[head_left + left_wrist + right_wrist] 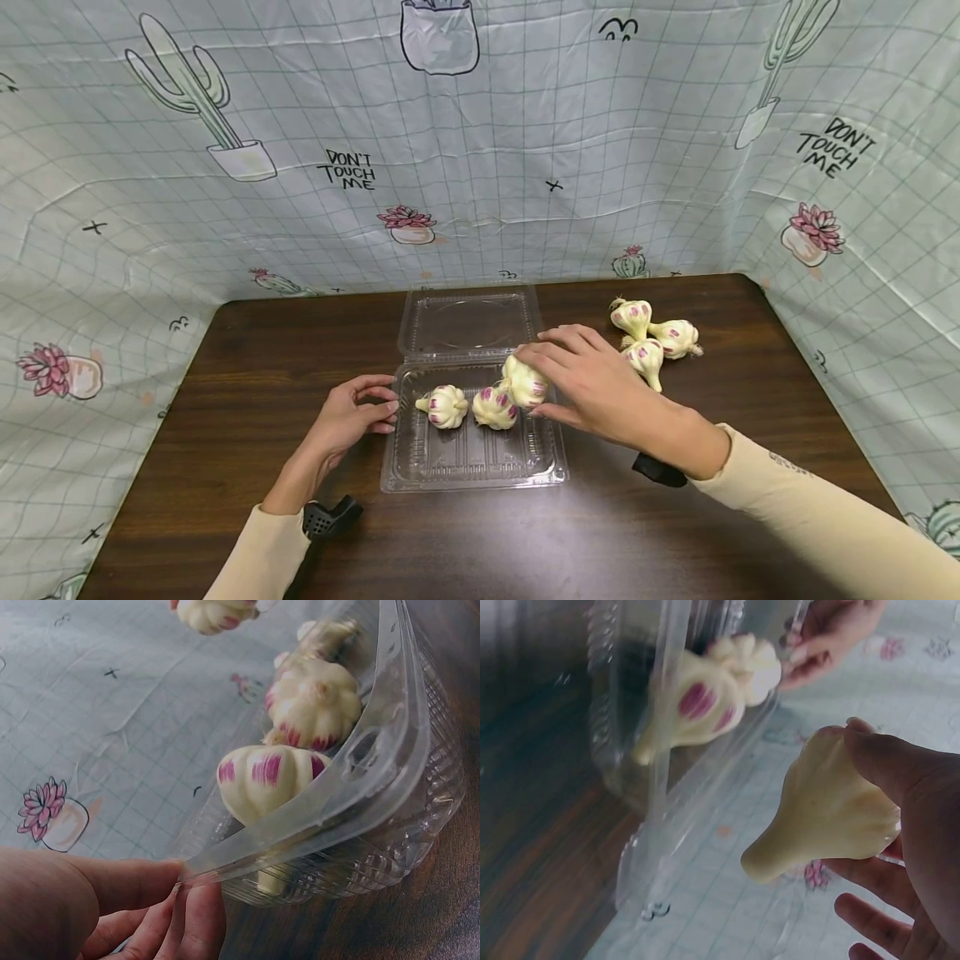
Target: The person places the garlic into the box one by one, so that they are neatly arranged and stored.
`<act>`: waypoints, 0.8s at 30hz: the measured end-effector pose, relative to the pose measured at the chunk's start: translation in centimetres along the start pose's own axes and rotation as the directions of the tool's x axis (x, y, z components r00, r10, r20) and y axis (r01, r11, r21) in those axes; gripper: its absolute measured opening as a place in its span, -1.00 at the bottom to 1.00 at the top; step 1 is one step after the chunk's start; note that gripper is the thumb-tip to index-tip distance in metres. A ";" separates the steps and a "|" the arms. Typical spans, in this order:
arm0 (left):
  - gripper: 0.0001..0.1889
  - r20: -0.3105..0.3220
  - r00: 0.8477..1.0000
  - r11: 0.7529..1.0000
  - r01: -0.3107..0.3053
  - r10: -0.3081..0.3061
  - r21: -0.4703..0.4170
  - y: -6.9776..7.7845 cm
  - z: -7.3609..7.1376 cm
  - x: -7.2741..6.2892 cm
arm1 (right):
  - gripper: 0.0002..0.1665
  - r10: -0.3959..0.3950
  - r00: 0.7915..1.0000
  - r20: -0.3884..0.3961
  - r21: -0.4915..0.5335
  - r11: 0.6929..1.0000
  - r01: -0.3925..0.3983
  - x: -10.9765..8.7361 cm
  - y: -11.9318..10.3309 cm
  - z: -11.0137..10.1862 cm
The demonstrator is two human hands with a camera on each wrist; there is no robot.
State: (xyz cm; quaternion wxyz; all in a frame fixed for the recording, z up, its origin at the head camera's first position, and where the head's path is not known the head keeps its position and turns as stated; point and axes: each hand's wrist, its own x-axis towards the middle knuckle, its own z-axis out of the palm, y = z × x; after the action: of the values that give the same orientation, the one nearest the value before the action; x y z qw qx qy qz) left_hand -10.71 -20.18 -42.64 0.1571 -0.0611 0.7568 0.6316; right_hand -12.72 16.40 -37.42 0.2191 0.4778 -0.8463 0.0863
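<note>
A clear plastic clamshell container (476, 479) lies with its lid (472, 321) folded back. Inside it are a garlic bulb (447, 407) on the left and another garlic bulb (495, 408) near the middle, both with purple marks. My left hand (348, 417) pinches the container's left rim between thumb and fingers, as the left wrist view shows. Above the container's right side, my right hand (592, 383) grips a garlic bulb (832, 802); in the right wrist view its stem points away from the palm. The hand hides part of the container's right end.
Several items surround the work: three garlic bulbs (645, 354) sit clustered at the back right of the dark wooden table (300, 350). A printed grid-and-cactus curtain (480, 167) hangs behind the table and along both sides.
</note>
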 end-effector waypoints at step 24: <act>-0.50 0.000 1.000 1.000 -0.005 0.005 -0.005 -0.1 -0.1 0.2 | -0.16 -0.097 0.972 0.216 -0.029 0.994 0.106 3.7 -5.3 4.3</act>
State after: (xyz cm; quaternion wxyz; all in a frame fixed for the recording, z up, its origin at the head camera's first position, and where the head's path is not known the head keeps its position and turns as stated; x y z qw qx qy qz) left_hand -10.86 -20.27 -42.72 0.1554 -0.0594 0.7554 0.6337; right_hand -11.13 9.21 -39.86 0.1405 0.5225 -0.8410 0.0061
